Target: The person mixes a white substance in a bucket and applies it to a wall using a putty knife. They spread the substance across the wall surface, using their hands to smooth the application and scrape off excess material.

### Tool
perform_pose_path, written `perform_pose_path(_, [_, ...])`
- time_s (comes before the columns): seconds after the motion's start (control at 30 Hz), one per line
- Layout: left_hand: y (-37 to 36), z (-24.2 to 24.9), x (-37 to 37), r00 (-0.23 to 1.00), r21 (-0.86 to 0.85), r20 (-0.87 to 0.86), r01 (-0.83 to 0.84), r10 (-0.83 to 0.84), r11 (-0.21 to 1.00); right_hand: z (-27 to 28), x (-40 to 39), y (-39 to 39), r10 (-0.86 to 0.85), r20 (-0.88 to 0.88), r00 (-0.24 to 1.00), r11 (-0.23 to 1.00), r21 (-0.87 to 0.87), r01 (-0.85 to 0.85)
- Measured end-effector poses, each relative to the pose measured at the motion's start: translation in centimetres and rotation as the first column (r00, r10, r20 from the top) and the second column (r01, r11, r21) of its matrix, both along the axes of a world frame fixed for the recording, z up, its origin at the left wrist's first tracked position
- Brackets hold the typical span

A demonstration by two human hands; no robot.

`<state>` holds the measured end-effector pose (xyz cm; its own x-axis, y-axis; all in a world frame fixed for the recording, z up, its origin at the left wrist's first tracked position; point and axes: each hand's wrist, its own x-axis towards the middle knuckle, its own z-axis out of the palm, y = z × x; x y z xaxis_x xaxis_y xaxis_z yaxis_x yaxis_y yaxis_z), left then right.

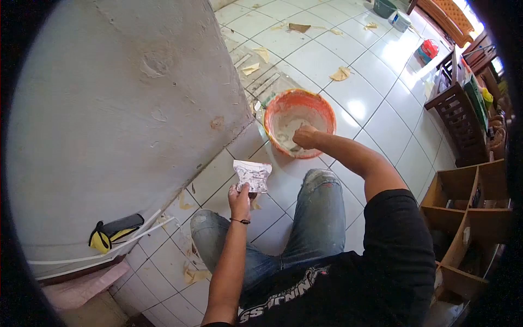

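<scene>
My left hand [239,203] is closed around the lower end of a wide putty scraper [254,175], a flat rectangular plate smeared with white paste and held over the floor tiles. My right hand [306,136] reaches over the near rim of an orange bucket [273,143], its fingers curled in a fist. What the right fingers grip is hidden. Pale putty [284,128] coats the bottom and inner wall of the bucket. The bucket stands on the floor just beyond my knees.
A grey plastered wall [125,92] rises at the left, with a black and yellow object [115,231] near its foot. Paper-like scraps [341,73] lie on the white tiles. Wooden shelves [463,212] stand at the right. Farther back are a red and blue bucket [428,50] and wooden furniture.
</scene>
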<state>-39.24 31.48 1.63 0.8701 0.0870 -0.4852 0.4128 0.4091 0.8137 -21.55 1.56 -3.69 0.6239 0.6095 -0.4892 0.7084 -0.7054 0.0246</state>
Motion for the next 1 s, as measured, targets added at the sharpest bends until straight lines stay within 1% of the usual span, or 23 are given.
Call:
perform_pose_path(0.03, [0.0, 0.3, 0.0, 1.000, 0.019, 0.019, 0.023, -0.023, 1.000, 0.5, -0.1, -0.4, 0.004, 0.012, 1.000, 1.000, -0.001, -0.004])
perform_pose_path(0.1, [-0.4, 1.1, -0.1, 1.000, 0.007, 0.016, 0.001, -0.001, 1.000, 1.3, -0.4, -0.4, 0.042, -0.127, 0.991, 0.993, 0.113, -0.028])
perform_pose_path(0.13, [-0.2, 1.6, -0.1, 1.000, -0.004, 0.001, -0.016, 0.016, 1.000, 0.6, -0.1, 0.1, 0.052, -0.197, 0.979, 0.998, 0.046, -0.044])
perform_pose_path(0.23, [0.5, 1.6, -0.1, 0.999, 0.040, 0.044, -0.024, 0.022, 0.999, 0.5, 0.8, -0.1, 0.069, -0.195, 0.978, 0.992, 0.116, -0.046])
perform_pose_path(0.27, [0.8, 1.5, -0.3, 0.998, 0.004, 0.038, -0.040, 0.040, 0.999, 0.5, 1.0, 0.2, 0.073, -0.196, 0.978, 0.992, 0.120, -0.050])
perform_pose_path(0.33, [1.0, 2.3, -0.1, 0.998, 0.006, 0.043, -0.054, 0.054, 0.999, 1.3, 2.5, 0.3, 0.044, -0.328, 0.944, 0.999, -0.015, -0.051])
perform_pose_path(0.37, [1.2, 2.7, -0.1, 0.997, 0.005, 0.045, -0.068, 0.068, 0.998, 1.9, 3.1, -0.2, 0.042, -0.326, 0.945, 0.999, -0.016, -0.050])
perform_pose_path(0.4, [1.8, 1.4, 0.2, 0.996, 0.012, 0.047, -0.077, 0.076, 0.997, 2.2, 3.6, -1.2, 0.013, -0.392, 0.920, 0.996, 0.088, 0.023])
perform_pose_path(0.43, [2.1, 1.4, 0.2, 0.996, 0.008, 0.044, -0.076, 0.075, 0.997, 2.9, 3.2, -1.7, -0.006, -0.463, 0.887, 0.977, 0.184, 0.103])
perform_pose_path(0.47, [2.2, 1.3, 0.4, 0.995, 0.008, 0.036, -0.088, 0.088, 0.996, 3.9, 2.8, -2.5, -0.007, -0.463, 0.886, 0.979, 0.178, 0.101])
perform_pose_path(0.53, [2.6, 1.1, 1.0, 0.995, -0.024, 0.048, -0.088, 0.089, 0.996, 10.1, 0.8, -3.6, -0.187, -0.440, 0.878, 0.888, 0.307, 0.343])
perform_pose_path(0.57, [2.6, 1.2, 1.2, 0.994, -0.031, 0.052, -0.097, 0.098, 0.995, 12.0, -0.1, -3.9, -0.182, -0.435, 0.882, 0.893, 0.303, 0.334])
perform_pose_path(0.6, [2.6, 1.4, 1.6, 0.993, -0.057, 0.041, -0.108, 0.111, 0.992, 13.6, -1.0, -4.3, -0.224, -0.547, 0.807, 0.778, 0.398, 0.486])
perform_pose_path(0.63, [2.7, 1.5, 1.9, 0.992, -0.082, 0.031, -0.122, 0.125, 0.989, 15.0, -2.0, -4.3, -0.234, -0.656, 0.717, 0.632, 0.458, 0.625])
perform_pose_path(0.67, [2.8, 1.4, 2.3, 0.989, -0.088, 0.037, -0.137, 0.141, 0.987, 16.4, -3.0, -4.1, -0.226, -0.650, 0.726, 0.645, 0.459, 0.611])
perform_pose_path(0.73, [3.1, 1.3, 3.3, 0.990, -0.086, 0.072, -0.112, 0.119, 0.990, 18.3, -5.0, -3.2, -0.201, -0.706, 0.679, 0.407, 0.571, 0.713])
perform_pose_path(0.77, [3.3, 1.5, 3.8, 0.988, -0.090, 0.079, -0.125, 0.132, 0.988, 18.6, -5.4, -2.9, -0.185, -0.712, 0.677, 0.411, 0.570, 0.711])
perform_pose_path(0.83, [3.3, 2.8, 4.7, 0.998, -0.150, 0.066, -0.009, 0.019, 0.989, 20.0, -7.2, -0.7, -0.094, -0.667, 0.739, 0.261, 0.700, 0.665])
perform_pose_path(0.87, [3.5, 3.4, 4.9, 0.994, -0.163, 0.097, 0.074, -0.058, 0.984, 20.8, -8.1, 0.2, -0.115, -0.607, 0.786, 0.256, 0.747, 0.614])
perform_pose_path(0.9, [3.8, 4.0, 5.3, 0.994, -0.170, 0.096, 0.072, -0.056, 0.983, 21.5, -8.8, 1.2, -0.119, -0.607, 0.786, 0.263, 0.744, 0.614])
perform_pose_path(0.97, [4.0, 5.4, 5.8, 0.974, -0.349, 0.157, 0.211, -0.165, 0.913, 22.5, -10.1, 3.0, -0.225, -0.527, 0.820, 0.245, 0.784, 0.571])
perform_pose_path(1.0, [3.9, 6.9, 5.9, 0.961, -0.390, 0.188, 0.264, -0.204, 0.882, 22.5, -10.1, 3.7, -0.239, -0.396, 0.887, 0.310, 0.834, 0.456])
